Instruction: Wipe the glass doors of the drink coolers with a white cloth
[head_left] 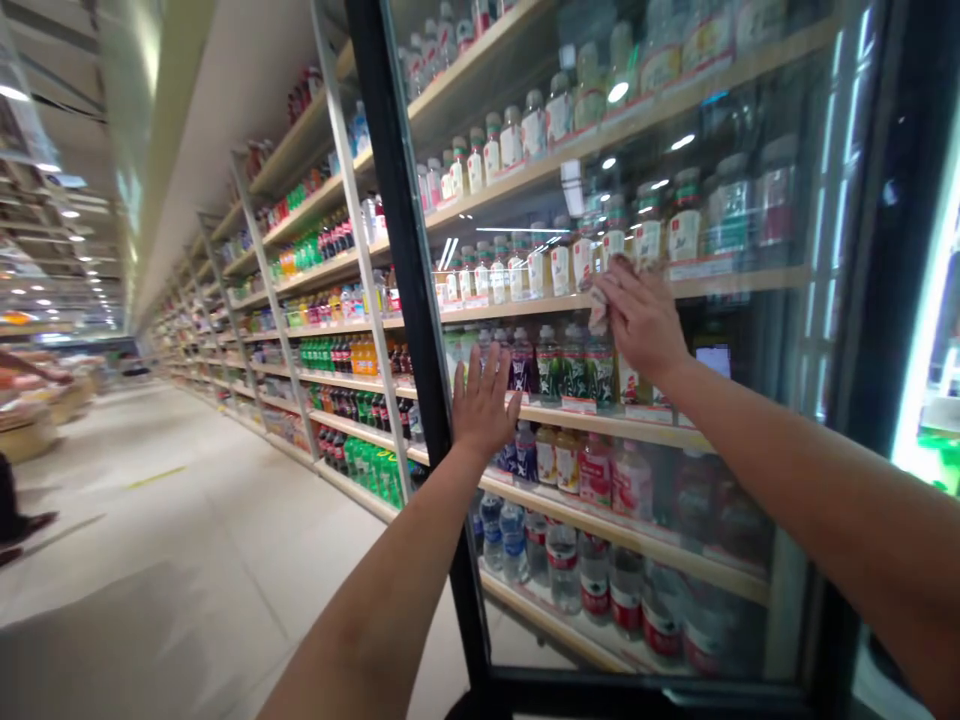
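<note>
A glass door (750,370) in a black frame (409,240) stands in front of me, and bottles on shelves show in or through the glass. My left hand (486,402) lies flat on the glass beside the frame's left edge, fingers spread, holding nothing. Higher up and to the right, my right hand (641,318) presses a crumpled pale cloth (598,308) against the pane. Its fingers are bent over the cloth, which is mostly hidden under them.
Long shelves of drink bottles (349,355) run away on the left beside a pale tiled floor (210,520). At the far left edge part of a person, a dark shoe (30,525), is visible. A bright lit cabinet (930,400) stands at the right edge.
</note>
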